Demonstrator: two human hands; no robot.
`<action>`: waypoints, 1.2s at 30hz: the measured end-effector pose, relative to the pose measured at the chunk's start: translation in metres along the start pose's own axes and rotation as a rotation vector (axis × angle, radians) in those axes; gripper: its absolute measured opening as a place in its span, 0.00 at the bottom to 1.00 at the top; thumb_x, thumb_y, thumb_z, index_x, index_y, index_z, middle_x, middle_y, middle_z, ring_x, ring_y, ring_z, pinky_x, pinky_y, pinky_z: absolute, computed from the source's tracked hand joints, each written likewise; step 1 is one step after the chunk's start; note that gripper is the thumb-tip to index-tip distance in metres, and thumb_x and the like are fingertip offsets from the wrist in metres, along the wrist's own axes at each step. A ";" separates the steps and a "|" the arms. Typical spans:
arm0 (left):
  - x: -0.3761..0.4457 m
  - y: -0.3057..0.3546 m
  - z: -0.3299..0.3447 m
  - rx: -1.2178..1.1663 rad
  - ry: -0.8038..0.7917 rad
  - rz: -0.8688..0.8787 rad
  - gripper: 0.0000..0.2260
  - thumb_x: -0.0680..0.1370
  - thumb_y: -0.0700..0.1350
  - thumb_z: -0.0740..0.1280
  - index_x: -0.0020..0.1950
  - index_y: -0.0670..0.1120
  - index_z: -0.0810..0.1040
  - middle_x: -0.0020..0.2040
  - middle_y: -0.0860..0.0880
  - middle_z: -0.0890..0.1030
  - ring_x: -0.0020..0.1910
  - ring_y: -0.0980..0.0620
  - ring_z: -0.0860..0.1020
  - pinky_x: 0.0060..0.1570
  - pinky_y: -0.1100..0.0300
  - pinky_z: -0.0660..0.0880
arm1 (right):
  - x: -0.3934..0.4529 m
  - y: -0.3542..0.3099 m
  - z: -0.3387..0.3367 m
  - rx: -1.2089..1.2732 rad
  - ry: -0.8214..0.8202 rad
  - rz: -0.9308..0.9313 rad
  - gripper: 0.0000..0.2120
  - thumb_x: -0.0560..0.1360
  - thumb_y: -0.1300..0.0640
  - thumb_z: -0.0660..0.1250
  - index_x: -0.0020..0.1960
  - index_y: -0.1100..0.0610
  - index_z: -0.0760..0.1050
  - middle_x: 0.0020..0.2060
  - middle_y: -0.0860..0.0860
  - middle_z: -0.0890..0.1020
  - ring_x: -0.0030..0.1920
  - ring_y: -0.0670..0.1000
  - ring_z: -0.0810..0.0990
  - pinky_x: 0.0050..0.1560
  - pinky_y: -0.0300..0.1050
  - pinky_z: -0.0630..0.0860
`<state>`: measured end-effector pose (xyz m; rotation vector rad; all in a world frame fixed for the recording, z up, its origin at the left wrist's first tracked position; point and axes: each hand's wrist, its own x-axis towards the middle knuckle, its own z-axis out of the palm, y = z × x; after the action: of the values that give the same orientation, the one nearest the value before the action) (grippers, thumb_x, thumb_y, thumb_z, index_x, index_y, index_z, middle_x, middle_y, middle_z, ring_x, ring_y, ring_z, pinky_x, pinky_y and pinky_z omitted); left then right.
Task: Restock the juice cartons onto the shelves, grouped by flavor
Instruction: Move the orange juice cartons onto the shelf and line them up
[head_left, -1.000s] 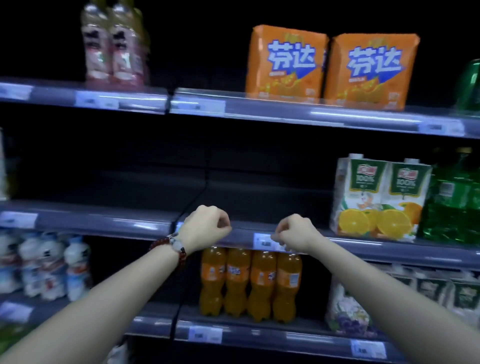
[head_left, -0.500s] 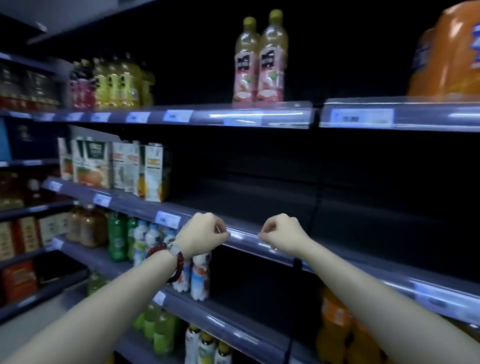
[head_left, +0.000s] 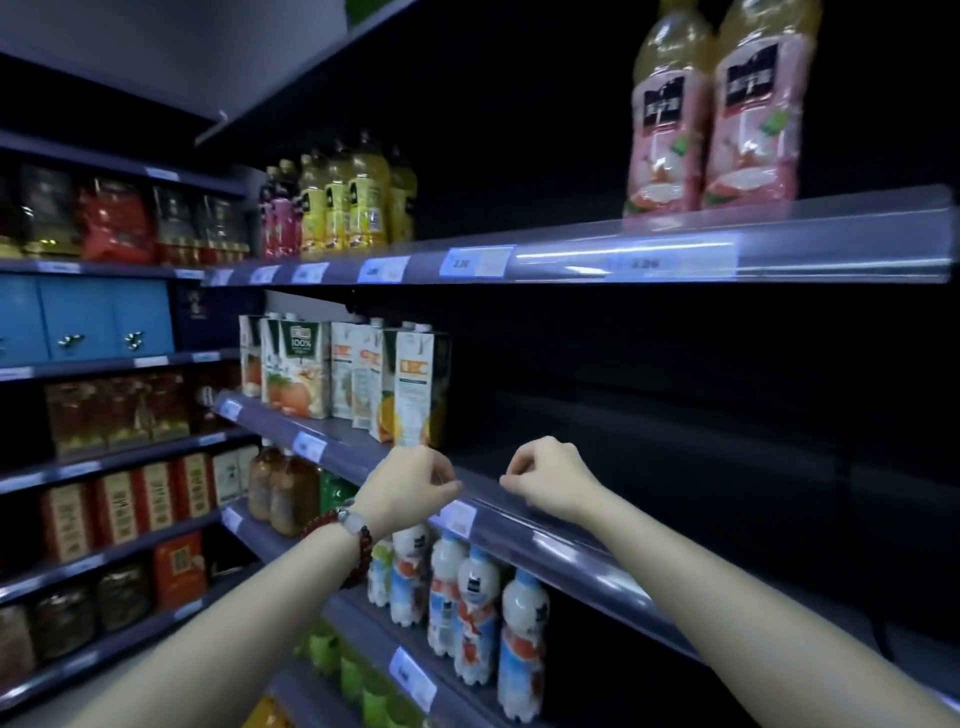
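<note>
Several juice cartons (head_left: 413, 389) stand in a row on the middle shelf (head_left: 582, 551), left of my hands; the nearest is white with orange fruit, and one further left has a green 100% label (head_left: 300, 374). My left hand (head_left: 410, 486), with a bead bracelet on the wrist, is curled in a fist just below the nearest carton, in front of the shelf's rail. My right hand (head_left: 550, 478) is curled the same way a little to the right, over the rail. Neither hand holds anything.
Pink-labelled bottles (head_left: 711, 119) and yellow bottles (head_left: 353, 202) stand on the shelf above. White drink bottles (head_left: 467, 603) fill the shelf below my hands. Further left are brown bottles (head_left: 283, 493), blue boxes (head_left: 83, 322) and red packs (head_left: 119, 514). Price tags line the rails.
The view has swung left along the shelves: the orange packs and right-hand cartons have left the frame and the left row of cartons has come closer. Both fists keep their pose.
</note>
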<state>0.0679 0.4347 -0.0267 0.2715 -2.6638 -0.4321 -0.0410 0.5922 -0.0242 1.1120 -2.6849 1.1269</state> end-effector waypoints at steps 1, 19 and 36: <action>0.005 -0.010 -0.002 0.008 0.004 -0.009 0.09 0.78 0.49 0.66 0.39 0.48 0.78 0.29 0.55 0.75 0.30 0.60 0.73 0.32 0.63 0.70 | 0.009 -0.002 0.007 0.000 0.001 -0.006 0.05 0.73 0.56 0.70 0.42 0.57 0.81 0.34 0.50 0.80 0.37 0.50 0.79 0.41 0.43 0.77; 0.154 -0.186 -0.011 -0.086 0.219 -0.172 0.11 0.77 0.48 0.63 0.52 0.45 0.81 0.45 0.43 0.84 0.46 0.43 0.80 0.41 0.58 0.75 | 0.157 -0.045 0.120 -0.022 0.243 0.179 0.25 0.75 0.44 0.66 0.66 0.55 0.67 0.58 0.57 0.78 0.57 0.57 0.77 0.50 0.47 0.75; 0.220 -0.218 0.026 -0.614 0.237 -0.166 0.29 0.65 0.57 0.78 0.57 0.45 0.70 0.51 0.45 0.80 0.51 0.43 0.79 0.49 0.52 0.78 | 0.194 -0.084 0.181 0.146 0.807 0.498 0.32 0.61 0.43 0.75 0.57 0.53 0.64 0.53 0.54 0.79 0.54 0.59 0.79 0.50 0.54 0.79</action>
<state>-0.1132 0.1819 -0.0400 0.3246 -2.1596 -1.1560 -0.0904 0.3199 -0.0524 -0.0809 -2.2497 1.4346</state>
